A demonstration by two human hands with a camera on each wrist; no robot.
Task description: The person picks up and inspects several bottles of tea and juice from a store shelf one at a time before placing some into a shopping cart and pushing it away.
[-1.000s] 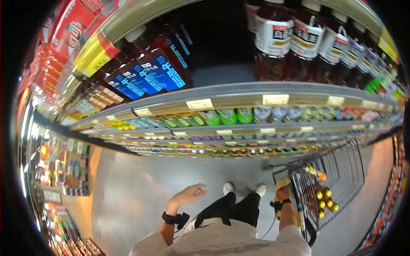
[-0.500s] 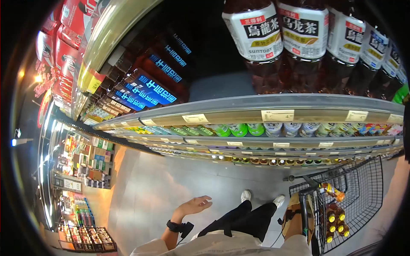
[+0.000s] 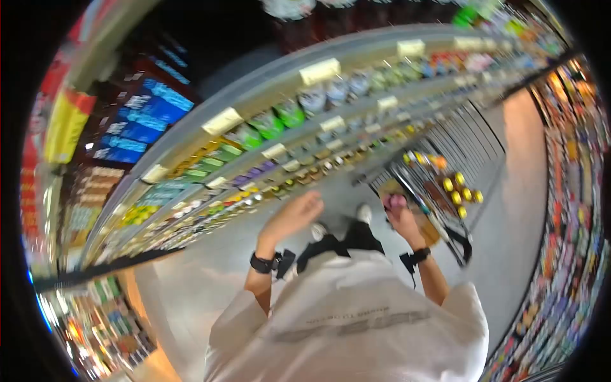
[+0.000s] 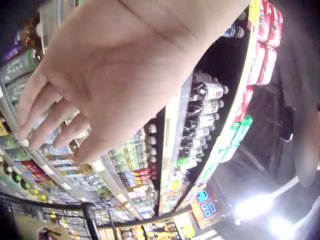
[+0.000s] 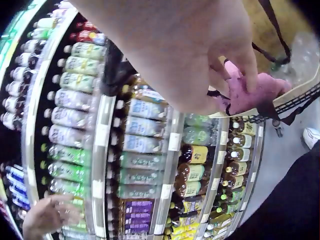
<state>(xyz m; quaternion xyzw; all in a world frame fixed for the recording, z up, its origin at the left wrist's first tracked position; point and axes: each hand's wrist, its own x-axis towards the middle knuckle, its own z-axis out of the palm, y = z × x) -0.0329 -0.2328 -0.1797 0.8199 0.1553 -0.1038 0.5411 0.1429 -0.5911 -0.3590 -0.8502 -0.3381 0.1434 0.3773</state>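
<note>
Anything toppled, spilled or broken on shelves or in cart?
Nothing stands out. Shelf bottles stand in even rows; yellow-capped bottles lie inside the cart; the right hand grips a purple item. Blurred head view could hide small damage.

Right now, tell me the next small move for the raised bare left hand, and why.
Probably ease the left hand forward to the bottled drinks on the grey metal shelves: its fingers are straight, hold nothing and point at those rows. The right hand is taken up, pinching a small purple soft thing by the black wire trolley.
</note>
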